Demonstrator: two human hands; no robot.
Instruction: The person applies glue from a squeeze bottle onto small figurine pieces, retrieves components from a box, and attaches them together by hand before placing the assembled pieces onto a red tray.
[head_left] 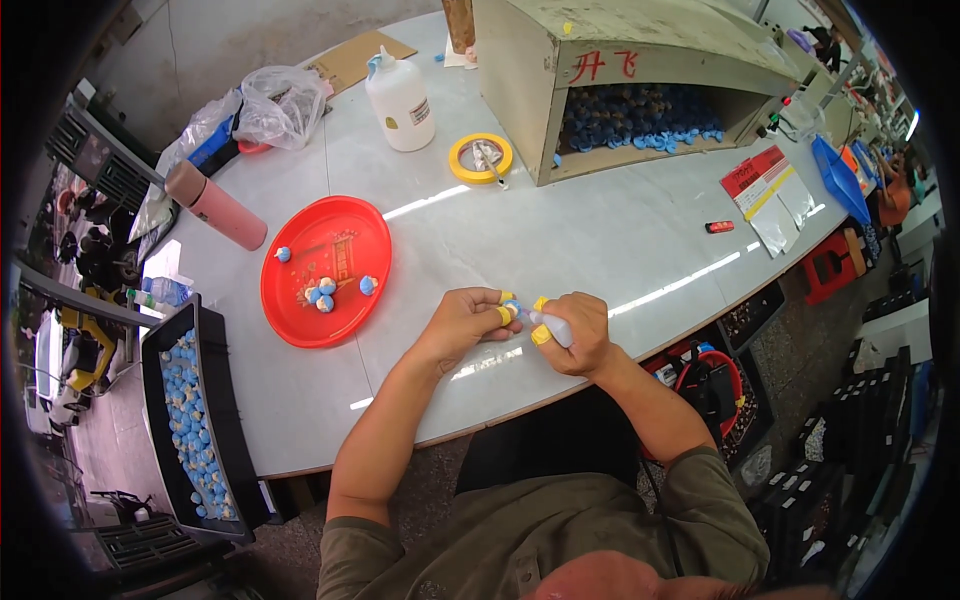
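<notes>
The left hand [465, 325] had its fingers [485, 297] pinching a small blue piece [513, 308] over the near edge of the worktop [450, 250]. The right hand [580, 335] was curled tight around a squeeze bottle [557, 328], its tip close to the piece; I could not tell if they touched. This piece looked not yet done. A few blue balls [368, 286] sat on the red plate [340, 225] to the left. Many more filled the near-left black tray [152, 372] and seemed finished. Lots of blue parts [640, 115] in the far-right box [640, 45] seemed left to do.
</notes>
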